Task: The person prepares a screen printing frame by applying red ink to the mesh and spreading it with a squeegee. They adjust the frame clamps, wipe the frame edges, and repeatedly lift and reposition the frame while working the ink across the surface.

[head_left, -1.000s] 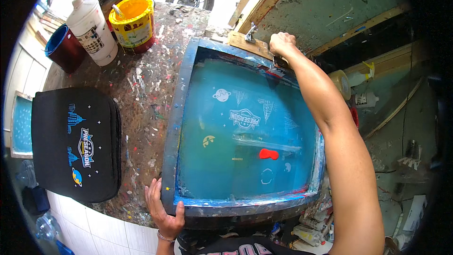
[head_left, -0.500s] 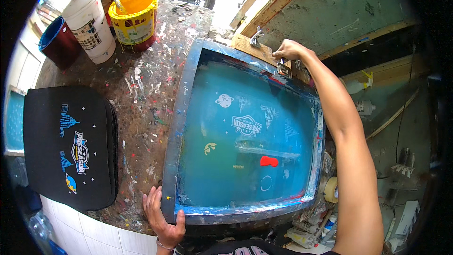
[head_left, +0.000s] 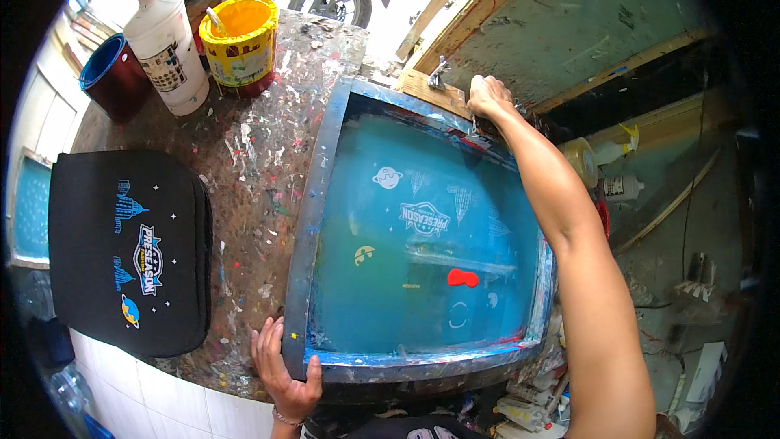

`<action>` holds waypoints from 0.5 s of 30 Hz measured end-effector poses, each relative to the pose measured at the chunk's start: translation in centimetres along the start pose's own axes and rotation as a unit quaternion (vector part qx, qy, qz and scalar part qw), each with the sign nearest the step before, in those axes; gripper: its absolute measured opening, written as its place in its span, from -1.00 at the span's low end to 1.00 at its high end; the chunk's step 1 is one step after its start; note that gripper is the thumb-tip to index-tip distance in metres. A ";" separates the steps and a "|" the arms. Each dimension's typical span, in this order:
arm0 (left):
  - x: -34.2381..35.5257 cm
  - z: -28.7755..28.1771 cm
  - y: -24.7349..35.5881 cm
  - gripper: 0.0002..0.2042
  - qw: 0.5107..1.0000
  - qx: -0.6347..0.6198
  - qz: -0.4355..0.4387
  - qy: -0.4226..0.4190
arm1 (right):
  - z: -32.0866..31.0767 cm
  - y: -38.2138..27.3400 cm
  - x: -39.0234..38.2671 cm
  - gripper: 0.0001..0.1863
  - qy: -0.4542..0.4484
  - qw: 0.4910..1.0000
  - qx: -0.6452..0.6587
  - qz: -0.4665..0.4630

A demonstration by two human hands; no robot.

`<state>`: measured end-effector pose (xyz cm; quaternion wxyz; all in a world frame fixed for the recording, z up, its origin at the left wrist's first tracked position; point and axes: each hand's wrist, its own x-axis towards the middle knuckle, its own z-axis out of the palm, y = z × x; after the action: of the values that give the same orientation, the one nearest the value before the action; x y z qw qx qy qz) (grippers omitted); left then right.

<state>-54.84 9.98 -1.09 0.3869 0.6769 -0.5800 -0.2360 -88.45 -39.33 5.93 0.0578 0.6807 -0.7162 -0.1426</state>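
A screen-printing frame (head_left: 301, 219) with teal mesh lies on the table before me. Pale stencil shapes of a planet, buildings and a lettered badge show in its mesh, along with a solid red patch (head_left: 462, 278). My left hand (head_left: 286, 374) grips the frame's near left corner, thumb on the near side and fingers along the left side. Out over the frame's right part stretches my right arm. My right hand (head_left: 490, 97) is closed at the far edge, over the clamp there, which it mostly hides. Another metal clamp (head_left: 439, 71) stands on the wooden block (head_left: 431, 91) beside it.
Left of the frame lies a stack of black printed panels (head_left: 89, 195). Behind it stand a dark red can (head_left: 114, 89), a white bottle (head_left: 168, 53) and a yellow paint bucket (head_left: 244, 53). A board wall (head_left: 585, 24) rises at far right; tubes (head_left: 524, 415) lie near right.
My right hand has shifted slightly left and turned over the clamp, its arm swinging left too. My left hand keeps its place on the frame corner. The view has tilted slightly.
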 end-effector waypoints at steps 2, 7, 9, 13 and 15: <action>0.0 0.0 0.0 -0.36 1.000 0.003 0.000 -0.002 | -0.8 0.8 0.4 -0.71 -0.052 0.998 0.034 -0.013; -0.1 0.1 0.0 -0.35 1.000 0.008 0.000 0.001 | -1.6 7.6 1.4 -0.59 -0.325 0.823 0.466 -0.011; -0.2 0.1 0.0 -0.35 1.000 0.005 -0.009 -0.001 | -0.8 8.8 1.8 -0.52 -0.337 0.835 0.428 -0.078; -0.3 0.1 0.2 -0.36 0.999 0.027 -0.029 -0.004 | -0.9 9.5 2.9 -0.43 -0.384 0.838 0.366 -0.126; -0.4 0.1 0.2 -0.35 0.999 0.034 -0.040 -0.008 | -1.3 9.5 3.4 -0.39 -0.395 0.836 0.334 -0.182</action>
<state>-55.17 10.34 -1.03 0.3493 0.7106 -0.5630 -0.2368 -97.44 -42.61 9.52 -0.4882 0.6623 -0.5454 -0.1596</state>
